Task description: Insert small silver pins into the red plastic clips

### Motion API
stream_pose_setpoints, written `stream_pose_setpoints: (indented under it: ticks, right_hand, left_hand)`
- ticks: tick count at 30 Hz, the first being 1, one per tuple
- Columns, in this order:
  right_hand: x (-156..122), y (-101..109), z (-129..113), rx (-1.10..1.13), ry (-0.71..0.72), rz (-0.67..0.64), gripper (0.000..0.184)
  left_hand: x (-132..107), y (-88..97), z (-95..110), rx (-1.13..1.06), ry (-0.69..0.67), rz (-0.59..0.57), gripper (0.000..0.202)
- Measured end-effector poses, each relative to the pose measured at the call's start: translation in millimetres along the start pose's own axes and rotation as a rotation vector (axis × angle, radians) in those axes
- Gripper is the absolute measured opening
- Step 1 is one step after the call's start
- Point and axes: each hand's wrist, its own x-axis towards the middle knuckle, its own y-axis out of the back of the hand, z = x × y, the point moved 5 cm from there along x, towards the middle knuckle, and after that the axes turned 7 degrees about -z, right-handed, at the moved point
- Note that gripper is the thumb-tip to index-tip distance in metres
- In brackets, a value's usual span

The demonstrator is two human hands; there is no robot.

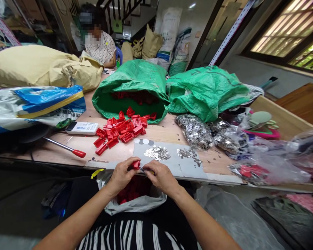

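Observation:
My left hand (122, 174) is closed around a small red plastic clip (136, 164) at the table's front edge. My right hand (160, 176) pinches a thin dark metal piece (143, 169) that meets the clip. Both hands hover over a clear plastic bag (135, 203) on my lap, which holds more red clips. On the table just beyond lie a pile of loose red clips (120, 132) and a small heap of shiny metal bits (157, 152) on a grey sheet (187, 166).
An open green sack (131, 81) spills red clips; a second green sack (206, 90) lies to its right. Clear bags of metal parts (206, 132), a red-handled tool (67, 148), a white device (82, 127) and tan sacks (41, 66) crowd the table. Another person (100, 43) sits far behind.

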Motion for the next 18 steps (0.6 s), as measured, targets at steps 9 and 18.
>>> stream_pose_setpoints:
  ticks: [9,18]
  right_hand:
    - [1,-4,1,-0.011,-0.023,-0.023,0.018]
    - [3,-5,-12,-0.121,-0.133,-0.062,0.017]
  left_hand:
    - [-1,3.4,3,-0.070,0.008,0.034,0.034]
    - [-2,0.8,-2,-0.076,0.009,0.034,0.033]
